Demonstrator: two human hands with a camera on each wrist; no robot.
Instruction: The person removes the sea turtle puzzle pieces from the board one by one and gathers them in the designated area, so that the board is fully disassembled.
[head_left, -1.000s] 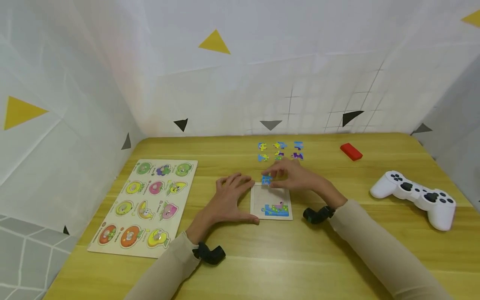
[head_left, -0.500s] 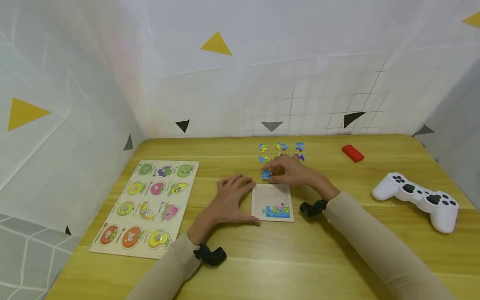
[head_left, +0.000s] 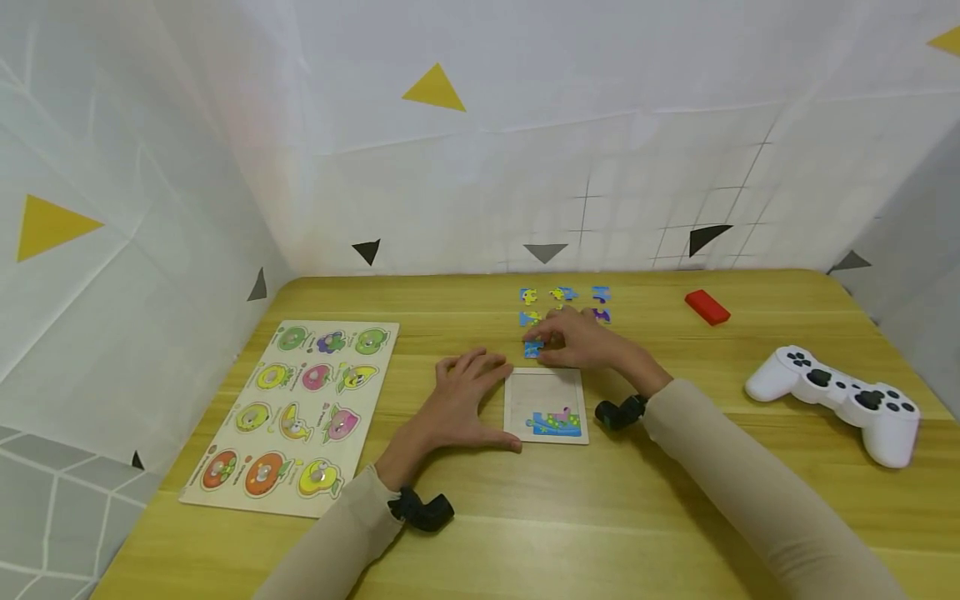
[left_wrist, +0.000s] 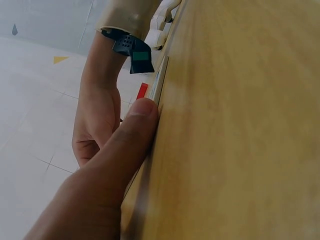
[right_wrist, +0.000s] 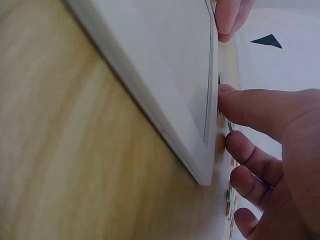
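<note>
A small square wooden puzzle tray [head_left: 545, 443] lies on the table, with joined blue, green and pink pieces [head_left: 555, 424] in its lower right part. My left hand [head_left: 465, 408] lies along its left side, fingers spread at the far corner and thumb near the close one. Just beyond the tray's far edge, my right hand [head_left: 581, 340] pinches a blue puzzle piece [head_left: 532, 350] between thumb and fingers. In the right wrist view the thumb [right_wrist: 250, 107] hides most of that piece. Several loose puzzle pieces [head_left: 529, 296] lie in two rows farther back, partly behind the right hand.
A wooden fruit peg board [head_left: 288, 412] lies at the left. Toward the right are a red block [head_left: 707, 307] and a white game controller [head_left: 836, 400]. Patterned white sheets [head_left: 480, 192] rise behind the table's back edge and at its sides.
My right hand has shifted slightly away from me with the blue puzzle piece, from the tray's far edge to just beyond it. The left hand keeps its place.
</note>
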